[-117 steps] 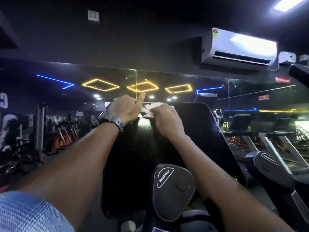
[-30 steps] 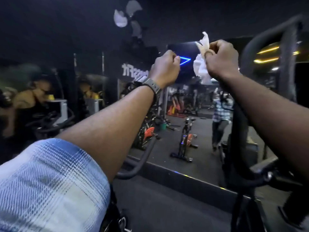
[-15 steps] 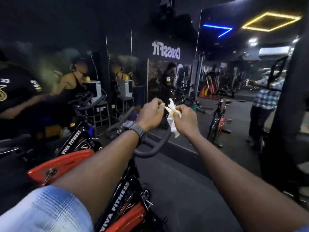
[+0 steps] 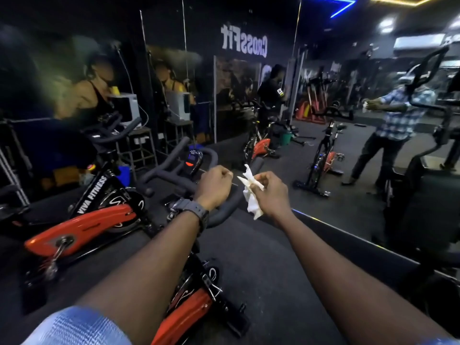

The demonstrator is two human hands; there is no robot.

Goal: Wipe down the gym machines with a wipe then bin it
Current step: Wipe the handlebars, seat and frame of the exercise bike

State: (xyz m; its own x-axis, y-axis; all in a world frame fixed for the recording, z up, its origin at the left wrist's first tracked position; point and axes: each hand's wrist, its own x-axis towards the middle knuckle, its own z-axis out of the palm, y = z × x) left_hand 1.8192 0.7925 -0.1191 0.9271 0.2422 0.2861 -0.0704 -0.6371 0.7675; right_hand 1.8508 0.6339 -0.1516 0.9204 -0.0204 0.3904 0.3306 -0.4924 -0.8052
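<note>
Two hands hover before me above curved black foam handlebars (image 4: 219, 215): right hand (image 4: 271, 195) pinching a crumpled white wipe (image 4: 251, 202), left hand (image 4: 215, 186) curled into an empty fist.

- My left hand (image 4: 214, 186) and my right hand (image 4: 270, 192) sit side by side, close but apart, with the wipe (image 4: 250, 192) in the right one, between the two.
- The handlebar (image 4: 174, 170) of the nearest spin bike (image 4: 189, 305) runs just beyond and under both hands; its console (image 4: 193, 159) lies past my left hand.
- A second spin bike (image 4: 82, 220) stands well left of my left hand.
- The mirror wall (image 4: 323, 108) lies ahead, beyond my right hand.
- The floor (image 4: 261, 265) lies below both forearms.
</note>
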